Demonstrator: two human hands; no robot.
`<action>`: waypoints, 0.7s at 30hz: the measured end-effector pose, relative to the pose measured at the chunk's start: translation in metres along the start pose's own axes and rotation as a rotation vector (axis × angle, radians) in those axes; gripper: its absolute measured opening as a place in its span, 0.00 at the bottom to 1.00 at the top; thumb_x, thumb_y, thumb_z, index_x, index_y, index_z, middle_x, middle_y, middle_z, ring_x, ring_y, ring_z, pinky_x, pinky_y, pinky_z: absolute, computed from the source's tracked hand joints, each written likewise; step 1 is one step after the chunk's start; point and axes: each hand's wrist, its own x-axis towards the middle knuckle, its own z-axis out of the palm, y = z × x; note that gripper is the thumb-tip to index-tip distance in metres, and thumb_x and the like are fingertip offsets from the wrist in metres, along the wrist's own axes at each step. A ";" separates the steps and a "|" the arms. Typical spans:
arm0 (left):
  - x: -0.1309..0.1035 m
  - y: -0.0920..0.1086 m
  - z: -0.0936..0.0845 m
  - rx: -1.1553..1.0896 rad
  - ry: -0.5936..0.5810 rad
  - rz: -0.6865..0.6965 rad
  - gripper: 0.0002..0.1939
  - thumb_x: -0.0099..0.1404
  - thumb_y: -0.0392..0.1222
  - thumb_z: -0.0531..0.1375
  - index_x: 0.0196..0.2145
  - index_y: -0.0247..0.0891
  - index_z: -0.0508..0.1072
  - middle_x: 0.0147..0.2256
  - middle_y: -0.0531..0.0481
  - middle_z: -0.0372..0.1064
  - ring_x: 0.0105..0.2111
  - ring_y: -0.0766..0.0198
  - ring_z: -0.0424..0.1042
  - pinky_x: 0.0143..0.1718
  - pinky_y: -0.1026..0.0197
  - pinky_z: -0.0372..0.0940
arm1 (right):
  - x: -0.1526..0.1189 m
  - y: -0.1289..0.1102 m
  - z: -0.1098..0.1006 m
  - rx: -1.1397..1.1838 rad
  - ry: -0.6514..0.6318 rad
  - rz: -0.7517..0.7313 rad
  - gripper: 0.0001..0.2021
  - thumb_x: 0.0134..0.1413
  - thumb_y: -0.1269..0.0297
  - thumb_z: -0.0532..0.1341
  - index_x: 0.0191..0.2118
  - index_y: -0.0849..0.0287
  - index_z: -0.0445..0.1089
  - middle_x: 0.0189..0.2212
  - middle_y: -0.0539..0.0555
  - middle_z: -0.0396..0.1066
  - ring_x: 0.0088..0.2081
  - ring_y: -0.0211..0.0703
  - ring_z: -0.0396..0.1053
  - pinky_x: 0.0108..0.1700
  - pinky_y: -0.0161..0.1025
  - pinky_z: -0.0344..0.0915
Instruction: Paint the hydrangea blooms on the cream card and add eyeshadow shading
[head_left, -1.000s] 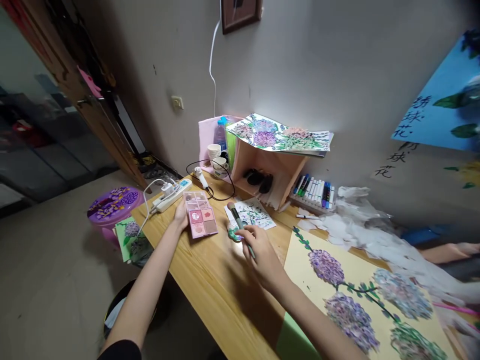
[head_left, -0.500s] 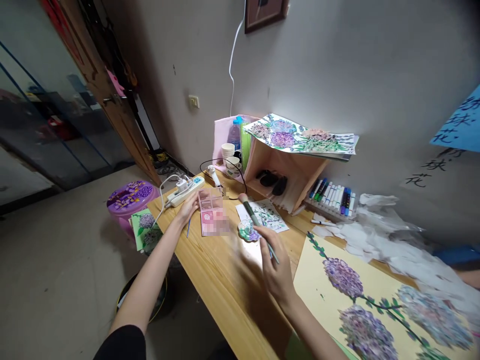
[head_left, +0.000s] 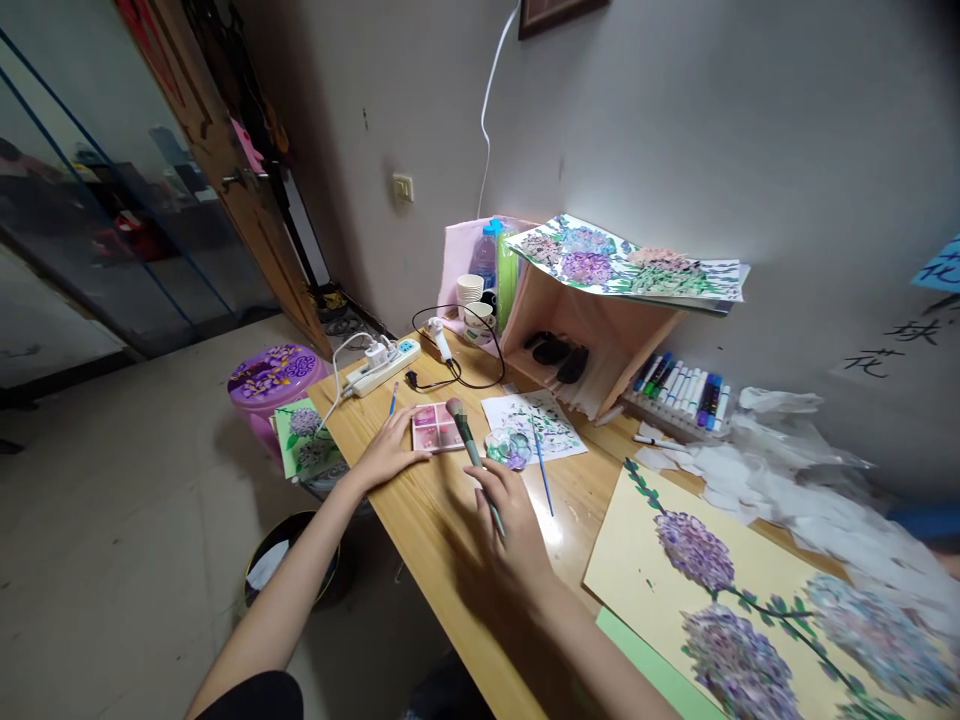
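My right hand (head_left: 510,515) grips a makeup brush (head_left: 469,444) by its green handle. The brush's full, brownish bristles point up and left, by the right side of a pink makeup palette (head_left: 439,428); whether they touch it I cannot tell. This palette lies flat on the table and its lid, with four windows, looks shut. At its left edge my left hand (head_left: 390,452) holds it, thumb at the near corner and fingers along the side. Just beyond the brush a flower-shaped paint dish (head_left: 508,450) sits on a paint-smeared sheet (head_left: 551,425), with a thin blue paintbrush (head_left: 544,470) across the sheet's edge.
A power strip (head_left: 382,368) with cables lies at the table's left end. Behind stand paper cups (head_left: 470,288) and a pink box (head_left: 637,350) holding dark sunglasses. Right are markers (head_left: 682,390), crumpled tissues (head_left: 787,500) and a flower painting (head_left: 622,560). A bin (head_left: 330,590) stands below.
The palette's lid, raised before, is now down. My left hand has shifted to the near left edge, and the makeup brush has come down and left toward the palette. The view has turned slightly.
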 end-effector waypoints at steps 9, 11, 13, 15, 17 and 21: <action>0.024 -0.008 0.010 0.249 0.117 0.021 0.36 0.46 0.47 0.67 0.52 0.36 0.63 0.55 0.37 0.58 0.59 0.44 0.51 0.61 0.48 0.41 | 0.028 0.015 0.050 -0.284 -0.207 0.010 0.21 0.57 0.74 0.52 0.57 0.60 0.59 0.54 0.63 0.61 0.50 0.51 0.59 0.50 0.50 0.61; 0.024 -0.010 0.013 0.307 0.159 0.030 0.38 0.46 0.50 0.66 0.53 0.35 0.61 0.55 0.36 0.57 0.60 0.44 0.50 0.60 0.47 0.44 | 0.033 0.018 0.056 -0.327 -0.200 0.048 0.21 0.58 0.74 0.50 0.57 0.59 0.58 0.53 0.61 0.62 0.47 0.49 0.59 0.49 0.48 0.61; 0.020 -0.013 0.014 0.361 0.173 0.018 0.38 0.50 0.53 0.63 0.55 0.33 0.58 0.55 0.33 0.55 0.58 0.44 0.54 0.57 0.45 0.52 | 0.037 0.021 0.059 -0.373 -0.208 0.069 0.18 0.60 0.72 0.50 0.56 0.59 0.59 0.51 0.60 0.64 0.45 0.48 0.60 0.46 0.46 0.62; 0.014 -0.017 0.013 0.371 0.211 -0.070 0.37 0.54 0.55 0.59 0.56 0.32 0.57 0.53 0.32 0.57 0.52 0.45 0.62 0.50 0.44 0.61 | 0.040 0.022 0.060 -0.418 -0.219 0.086 0.18 0.61 0.71 0.49 0.56 0.60 0.59 0.49 0.60 0.65 0.44 0.47 0.60 0.44 0.45 0.63; 0.008 -0.023 0.012 0.371 0.201 -0.121 0.34 0.56 0.56 0.56 0.55 0.34 0.58 0.53 0.34 0.58 0.50 0.46 0.65 0.49 0.45 0.63 | 0.042 0.021 0.060 -0.449 -0.225 0.094 0.17 0.61 0.70 0.50 0.55 0.60 0.58 0.47 0.59 0.66 0.44 0.47 0.60 0.43 0.44 0.63; 0.000 -0.022 0.021 0.321 0.194 -0.108 0.28 0.56 0.55 0.55 0.51 0.38 0.62 0.49 0.38 0.64 0.48 0.47 0.68 0.48 0.46 0.65 | 0.043 0.016 0.055 -0.475 -0.227 0.085 0.17 0.62 0.68 0.47 0.56 0.58 0.57 0.46 0.58 0.66 0.44 0.46 0.61 0.41 0.42 0.63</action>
